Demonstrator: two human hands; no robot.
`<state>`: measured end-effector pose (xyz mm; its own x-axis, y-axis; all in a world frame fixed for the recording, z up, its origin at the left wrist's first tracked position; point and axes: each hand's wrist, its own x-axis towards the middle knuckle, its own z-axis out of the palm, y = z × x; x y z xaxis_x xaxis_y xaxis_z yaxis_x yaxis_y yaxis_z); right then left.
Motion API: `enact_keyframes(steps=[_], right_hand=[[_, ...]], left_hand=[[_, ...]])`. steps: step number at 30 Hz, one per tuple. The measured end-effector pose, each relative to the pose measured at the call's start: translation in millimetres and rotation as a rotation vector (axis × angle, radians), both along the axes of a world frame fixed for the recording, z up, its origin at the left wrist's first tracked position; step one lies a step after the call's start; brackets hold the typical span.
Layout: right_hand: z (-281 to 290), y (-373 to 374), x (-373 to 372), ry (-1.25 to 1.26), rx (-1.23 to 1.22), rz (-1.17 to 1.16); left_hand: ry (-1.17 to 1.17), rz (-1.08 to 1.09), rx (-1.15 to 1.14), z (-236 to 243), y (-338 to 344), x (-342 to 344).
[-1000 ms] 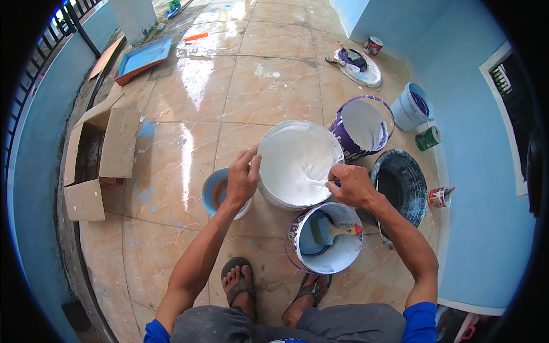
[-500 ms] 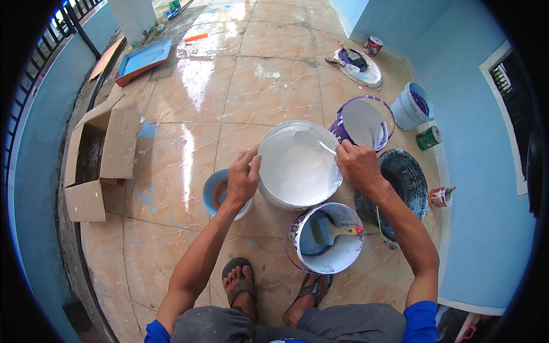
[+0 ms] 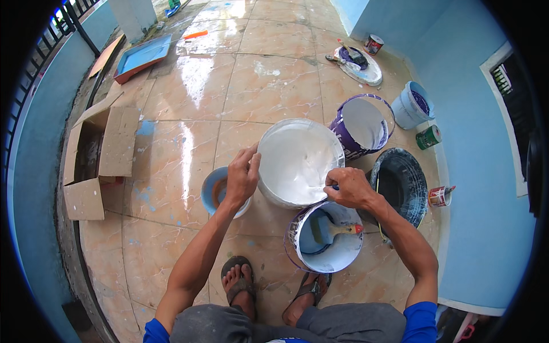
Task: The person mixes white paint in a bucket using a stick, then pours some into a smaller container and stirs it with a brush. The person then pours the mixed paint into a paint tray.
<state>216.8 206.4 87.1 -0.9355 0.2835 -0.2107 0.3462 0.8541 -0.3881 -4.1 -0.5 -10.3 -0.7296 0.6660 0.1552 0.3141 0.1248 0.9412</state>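
A large bucket of white paint [image 3: 291, 163] stands on the tiles in front of me, its surface rippled near the right side. My left hand [image 3: 243, 176] is closed on the bucket's left rim. Over the near right rim, my right hand [image 3: 350, 187] grips a spoon-like stirrer, mostly hidden by the fingers and the paint; a bit of dark blue shows at the grip. Just below sits a smaller white bucket [image 3: 341, 258] with light-blue paint and a wide paintbrush [image 3: 334, 230] lying in it. Beside my left wrist is a blue bowl [image 3: 209, 193], partly covered by the arm.
To the right are a purple bucket [image 3: 343, 127], a black tub [image 3: 420, 171], a pale-blue pail [image 3: 407, 111], a green can [image 3: 428, 138] and a red-white can [image 3: 438, 197] along the blue wall. A cardboard box [image 3: 119, 143] and a paint tray [image 3: 144, 56] lie left.
My right hand has moved down and left along the bucket's right rim with the stirrer, whose pale end has gone from view. Ripples now mark the paint. My left hand stays put.
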Motion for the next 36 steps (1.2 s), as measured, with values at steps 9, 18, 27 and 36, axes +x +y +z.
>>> enact_keyframes(steps=[9,18,27,36], right_hand=[[15,-5,-10,0.267,-0.071,-0.102],[9,23,-19,0.236,0.66,0.183],[4,3,-7,-0.038,0.267,0.141],[11,-7,-10,0.035,-0.103,-0.096]], left_hand=[[0.014,0.007,-0.017,-4,-2,-3],[-0.038,0.042,-0.006,6,-1,2],[-0.012,0.012,0.011,-2,-2,-1],[-0.178,-0.047,-0.053,15,-3,0]])
